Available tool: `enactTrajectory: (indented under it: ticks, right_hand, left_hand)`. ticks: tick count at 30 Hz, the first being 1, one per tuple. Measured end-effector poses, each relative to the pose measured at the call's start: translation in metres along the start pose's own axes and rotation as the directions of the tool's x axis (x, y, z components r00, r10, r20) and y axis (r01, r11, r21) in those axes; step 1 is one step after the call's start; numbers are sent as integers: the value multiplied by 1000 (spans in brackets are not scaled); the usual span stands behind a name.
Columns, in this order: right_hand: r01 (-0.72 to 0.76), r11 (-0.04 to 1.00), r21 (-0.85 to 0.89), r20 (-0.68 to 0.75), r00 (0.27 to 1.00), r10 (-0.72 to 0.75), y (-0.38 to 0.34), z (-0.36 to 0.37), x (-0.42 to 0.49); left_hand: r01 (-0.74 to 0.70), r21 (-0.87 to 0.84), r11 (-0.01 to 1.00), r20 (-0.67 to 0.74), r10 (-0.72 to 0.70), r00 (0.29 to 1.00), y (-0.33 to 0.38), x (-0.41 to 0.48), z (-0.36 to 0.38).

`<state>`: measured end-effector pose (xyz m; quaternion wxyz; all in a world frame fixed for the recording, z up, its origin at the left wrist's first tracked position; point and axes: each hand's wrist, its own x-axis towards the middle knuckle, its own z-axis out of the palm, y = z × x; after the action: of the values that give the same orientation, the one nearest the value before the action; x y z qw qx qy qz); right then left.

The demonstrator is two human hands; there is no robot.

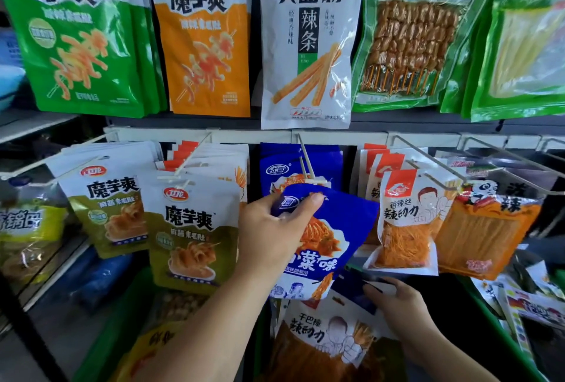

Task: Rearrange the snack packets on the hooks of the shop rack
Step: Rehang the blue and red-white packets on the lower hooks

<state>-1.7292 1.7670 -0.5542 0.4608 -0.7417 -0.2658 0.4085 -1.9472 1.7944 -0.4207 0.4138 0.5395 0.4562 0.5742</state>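
My left hand (272,228) pinches the top of a blue snack packet (330,247) and holds it tilted just below the tip of the middle white hook (307,164). More blue packets (275,164) hang further back on that hook. My right hand (394,299) is lower right, fingers curled on dark blue packets (351,290) below the held one. An orange and white packet (324,339) with a drawn figure lies beneath.
Olive packets (189,228) hang on hooks to the left, orange shredded-snack packets (406,222) and an orange panda packet (486,228) to the right. Large green, orange and white bags (305,39) fill the upper row. A green bin edge (495,320) lies lower right.
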Motion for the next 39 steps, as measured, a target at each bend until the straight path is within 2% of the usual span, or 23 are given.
enactTrajectory:
  ticks: [5,8,13,15,18,21,22,23,25,27,28,30,32,34,35,37,39]
  right_hand:
    - [55,997,50,47,997,-57,-2,-1,-13]
    - [56,995,82,50,997,-60,-6,1,-16]
    - [57,994,89,42,997,-61,-5,4,-18]
    - [54,995,79,43,997,-57,-5,4,-17]
    - [51,997,65,42,998,-54,-4,3,-14]
    - [65,997,35,22,998,-66,1,0,-9]
    - [71,997,30,16,997,-71,2,0,-7]
    - [66,997,27,17,998,-66,2,-1,-5]
    - [37,999,34,32,999,-38,1,-2,-4]
    - [22,998,51,49,999,-24,-1,-3,-3]
    - [23,998,55,55,998,-26,-2,-3,-3]
    - [31,998,58,73,997,-36,-5,-2,-4]
    - [41,997,62,98,994,-47,-5,-4,-4]
    - [32,996,79,114,993,-41,-3,-9,-5]
    - [33,996,84,127,991,-43,-2,-11,-5]
    - [34,995,97,149,988,-48,1,-18,-5]
    - [31,993,111,177,983,-50,1,-23,-7]
  left_hand:
    - [-1,-32,999,-133,-3,991,11,2,0]
    - [1,-6,1000,-142,-2,990,11,7,3]
    - [-144,104,984,-114,156,981,1,4,6]
    - [-182,173,968,-119,204,972,-8,11,6]
    - [-183,290,939,-56,208,977,-26,27,3]
    - [-209,545,812,3,248,969,-36,36,-1]
    - [-193,616,764,-19,260,965,-38,38,-3]
    - [-149,633,760,-73,250,965,-37,39,-5]
    - [-74,571,817,-208,232,950,-32,38,-6]
    - [-117,538,835,-273,304,913,-29,36,-4]
    - [-169,513,842,-256,337,906,-29,33,-1]
    - [-267,362,893,-103,323,941,-27,23,8]
    - [-206,240,949,142,176,974,-29,16,12]
    - [-130,262,956,311,44,949,-40,18,11]
    - [-98,278,955,346,-5,938,-47,20,9]
    - [-40,354,934,379,-104,919,-59,19,7]
    - [-3,505,863,388,-224,894,-77,17,4]
